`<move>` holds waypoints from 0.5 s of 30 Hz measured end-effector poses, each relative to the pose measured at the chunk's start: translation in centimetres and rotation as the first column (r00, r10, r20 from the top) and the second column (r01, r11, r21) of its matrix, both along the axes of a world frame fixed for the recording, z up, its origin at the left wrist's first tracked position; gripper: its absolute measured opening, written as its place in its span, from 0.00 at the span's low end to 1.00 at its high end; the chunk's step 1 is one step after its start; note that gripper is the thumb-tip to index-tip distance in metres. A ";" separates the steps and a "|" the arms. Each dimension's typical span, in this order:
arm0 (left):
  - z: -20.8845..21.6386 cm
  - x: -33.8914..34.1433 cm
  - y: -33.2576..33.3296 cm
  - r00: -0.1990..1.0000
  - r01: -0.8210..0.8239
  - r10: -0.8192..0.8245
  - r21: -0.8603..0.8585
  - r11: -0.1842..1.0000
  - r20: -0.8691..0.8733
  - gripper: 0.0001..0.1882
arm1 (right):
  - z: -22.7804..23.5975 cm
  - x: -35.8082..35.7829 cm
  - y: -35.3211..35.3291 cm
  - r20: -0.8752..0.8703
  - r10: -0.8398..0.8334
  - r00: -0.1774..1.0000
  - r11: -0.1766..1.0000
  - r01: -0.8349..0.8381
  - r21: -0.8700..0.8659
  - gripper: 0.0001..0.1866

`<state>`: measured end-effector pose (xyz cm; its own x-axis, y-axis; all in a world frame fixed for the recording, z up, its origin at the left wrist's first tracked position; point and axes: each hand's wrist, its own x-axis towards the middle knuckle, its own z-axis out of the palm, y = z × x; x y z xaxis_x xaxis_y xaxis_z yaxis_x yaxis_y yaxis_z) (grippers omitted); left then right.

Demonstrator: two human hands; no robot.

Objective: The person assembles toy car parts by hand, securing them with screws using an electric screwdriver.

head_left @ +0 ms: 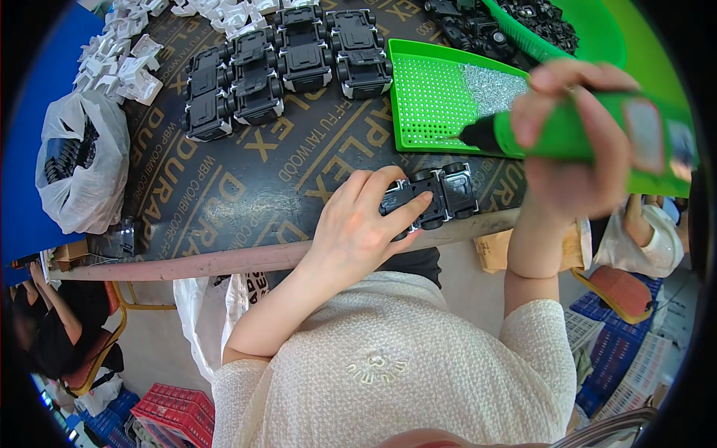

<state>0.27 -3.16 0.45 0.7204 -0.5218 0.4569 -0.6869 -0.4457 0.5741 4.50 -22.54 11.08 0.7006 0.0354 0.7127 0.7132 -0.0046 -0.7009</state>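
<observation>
My left hand (362,216) grips a small black-and-white toy car (452,196) that lies wheels-up near the table's front edge. Its fingers and thumb press around the car's left end and hide part of it. My right hand (579,142), blurred by motion, is closed around a green electric screwdriver (556,133). The tool's black nose points left over a green perforated tray (426,86), its thin bit near the tray's holes. A pile of small silvery screws (493,89) lies in the tray's right part.
Several upturned toy cars (302,56) stand in rows behind my left hand. White plastic parts (138,67) are heaped at the far left, above a white bag (82,168) of black parts. A green basin (597,33) of dark parts is at back right. Other people sit at both sides.
</observation>
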 end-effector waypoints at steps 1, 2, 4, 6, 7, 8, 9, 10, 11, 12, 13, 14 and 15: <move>0.0 0.0 0.1 1.000 -0.005 0.005 0.002 1.000 -0.001 0.24 | 0.8 -1.0 -0.2 -0.076 0.124 0.989 0.986 -0.115 0.121 0.16; 0.0 0.0 0.1 1.000 -0.008 0.008 -0.002 1.000 -0.003 0.23 | 0.9 -1.6 -0.1 -0.050 0.216 0.975 0.973 -0.211 0.096 0.16; -0.1 -0.1 0.3 1.000 -0.016 0.016 -0.006 1.000 -0.004 0.23 | 0.8 -2.5 0.3 -0.068 0.310 0.948 0.950 -0.306 0.055 0.17; -0.2 0.0 0.5 1.000 0.010 -0.010 0.024 1.000 0.013 0.24 | 0.5 -3.1 1.0 -0.133 0.270 0.954 0.963 -0.269 0.025 0.16; -0.2 0.0 0.4 1.000 0.013 -0.014 0.022 1.000 0.013 0.24 | 0.4 -3.2 1.2 -0.134 0.266 0.955 0.964 -0.266 0.023 0.16; -0.1 0.0 0.3 1.000 0.018 -0.019 0.021 1.000 0.014 0.23 | 0.3 -3.3 1.4 -0.168 0.243 0.955 0.970 -0.243 0.025 0.16; -0.1 0.0 0.4 1.000 0.013 -0.014 0.023 1.000 0.014 0.23 | 0.1 -3.1 1.8 -0.202 0.230 0.952 0.973 -0.229 0.030 0.16; -0.2 0.0 0.5 1.000 0.008 -0.008 0.024 1.000 0.015 0.23 | 0.1 -3.3 2.6 -0.249 0.192 0.949 0.981 -0.185 0.051 0.14; -0.3 0.0 0.6 1.000 0.007 -0.008 0.021 1.000 0.013 0.22 | -0.3 -3.1 3.0 -0.248 0.164 0.955 0.986 -0.165 0.017 0.13; -0.3 0.0 0.6 1.000 0.014 -0.014 0.014 1.000 0.010 0.22 | -0.4 -3.0 3.4 -0.245 0.128 0.961 0.990 -0.137 -0.022 0.13; -0.2 0.0 0.6 1.000 0.014 -0.014 0.011 1.000 0.011 0.22 | -0.3 -3.0 3.7 -0.297 0.097 0.950 0.994 -0.109 -0.025 0.11; -0.2 0.0 0.5 1.000 0.014 -0.014 0.009 1.000 0.010 0.21 | -0.2 -3.0 3.7 -0.296 0.096 0.950 0.994 -0.109 -0.027 0.11; -0.1 0.0 0.5 1.000 0.011 -0.011 0.007 1.000 0.009 0.21 | -0.1 -3.0 3.6 -0.330 0.063 0.942 0.990 -0.101 -0.099 0.11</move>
